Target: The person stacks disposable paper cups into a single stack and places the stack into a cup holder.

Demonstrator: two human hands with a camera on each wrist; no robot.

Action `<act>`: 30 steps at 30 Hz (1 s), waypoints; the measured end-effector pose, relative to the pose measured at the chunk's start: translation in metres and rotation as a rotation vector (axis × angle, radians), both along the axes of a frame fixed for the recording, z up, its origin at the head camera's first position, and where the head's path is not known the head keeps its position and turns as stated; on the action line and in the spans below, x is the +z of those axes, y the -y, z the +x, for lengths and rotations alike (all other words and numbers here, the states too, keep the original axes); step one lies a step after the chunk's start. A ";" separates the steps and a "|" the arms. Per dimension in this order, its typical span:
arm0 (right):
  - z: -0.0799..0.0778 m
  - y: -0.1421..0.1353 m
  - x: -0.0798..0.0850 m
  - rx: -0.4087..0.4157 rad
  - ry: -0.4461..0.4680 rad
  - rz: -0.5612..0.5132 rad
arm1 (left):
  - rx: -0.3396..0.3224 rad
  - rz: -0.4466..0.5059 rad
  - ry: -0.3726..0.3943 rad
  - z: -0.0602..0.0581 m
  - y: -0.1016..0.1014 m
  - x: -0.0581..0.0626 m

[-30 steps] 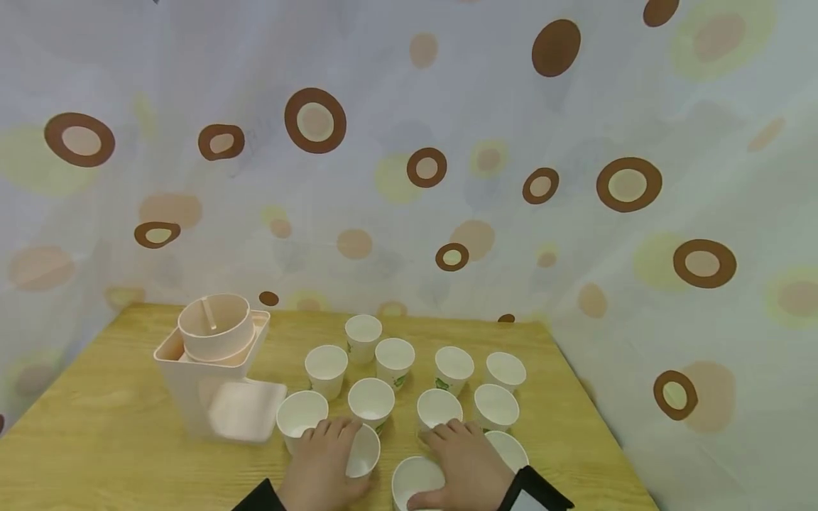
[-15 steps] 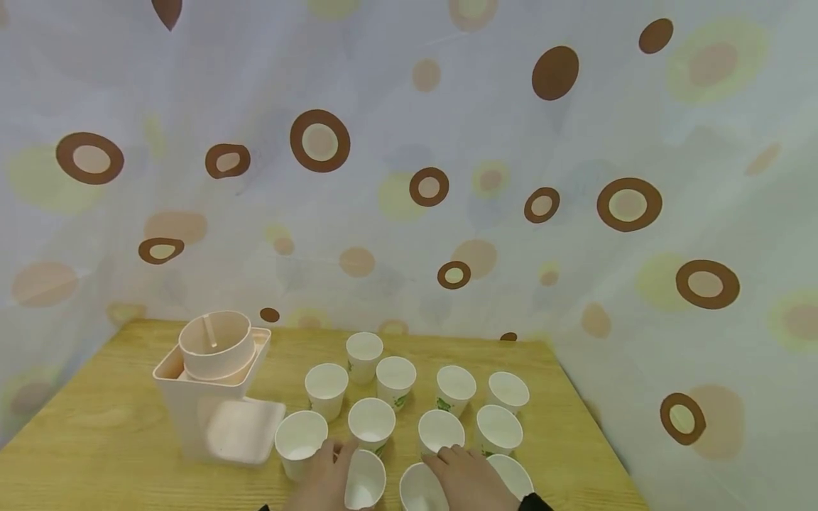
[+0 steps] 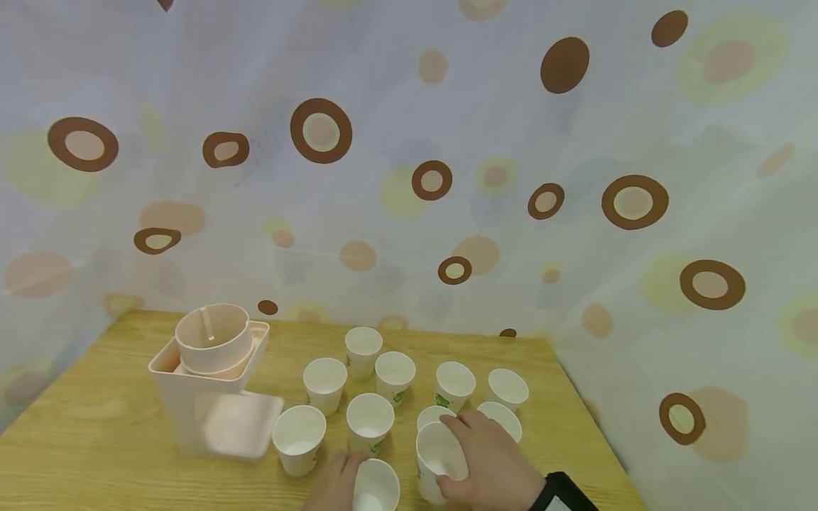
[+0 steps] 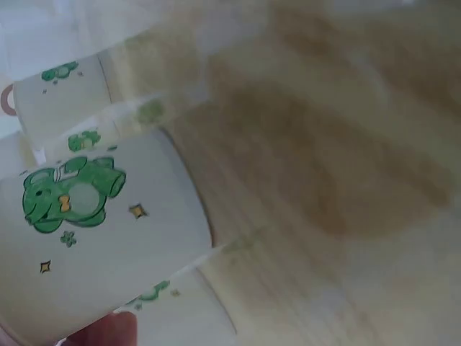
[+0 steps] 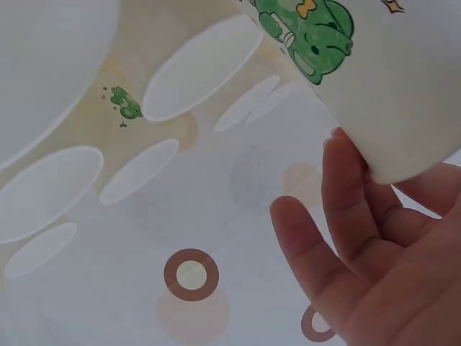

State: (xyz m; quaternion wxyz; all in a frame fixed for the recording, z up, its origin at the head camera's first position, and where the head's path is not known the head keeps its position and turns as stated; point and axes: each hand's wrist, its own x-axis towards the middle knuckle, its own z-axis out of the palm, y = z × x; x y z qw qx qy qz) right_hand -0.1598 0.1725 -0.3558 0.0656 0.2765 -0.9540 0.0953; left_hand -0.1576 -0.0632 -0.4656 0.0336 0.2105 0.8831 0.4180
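Observation:
In the head view my left hand (image 3: 334,486) holds a white paper cup (image 3: 377,488) from its left side at the bottom edge; its thumb is out of frame. The left wrist view shows a paper cup (image 4: 108,231) printed with a green cartoon animal close up, a fingertip (image 4: 112,330) at its lower edge. My right hand (image 3: 495,458) grips another paper cup (image 3: 437,458) near the rim, fingers behind and thumb in front. That cup overlaps the cup behind it (image 3: 432,414). From the right wrist, the gripped cup (image 5: 392,86) is tilted in view, with fingers at its rim.
Several more upright paper cups (image 3: 371,419) stand in loose rows on the wooden table (image 3: 96,426), close behind both hands. A cream container with a round cup-like top (image 3: 214,341) and a side tray (image 3: 243,426) stands at the left. A patterned sheet (image 3: 383,142) hangs behind.
My right hand has raised its cup and moved it slightly right and away, over the cup behind. My left hand has drawn its cup slightly right and nearer.

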 end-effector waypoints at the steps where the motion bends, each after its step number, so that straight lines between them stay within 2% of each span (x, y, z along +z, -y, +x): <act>1: 0.000 0.000 0.001 0.002 -0.017 -0.010 | -0.001 -0.007 -0.015 0.002 -0.002 0.000; 2: 0.001 0.001 0.003 0.003 -0.033 -0.018 | -0.003 -0.022 -0.055 0.004 -0.003 -0.001; 8: 0.001 0.002 0.015 -0.015 -0.092 -0.061 | 0.054 0.018 -0.069 0.006 -0.015 0.000; 13: 0.005 0.003 0.023 -0.018 -0.110 -0.099 | 0.015 0.033 -0.079 0.005 -0.023 -0.001; 16: 0.006 0.005 0.025 -0.001 -0.105 -0.097 | 0.000 0.077 -0.056 0.005 -0.027 -0.003; 23: 0.002 0.013 0.029 0.013 -0.092 -0.078 | 0.015 0.195 0.011 -0.003 -0.035 -0.006; 30: -0.001 0.020 0.025 0.032 -0.064 -0.057 | 0.011 0.222 -0.005 -0.007 -0.036 -0.011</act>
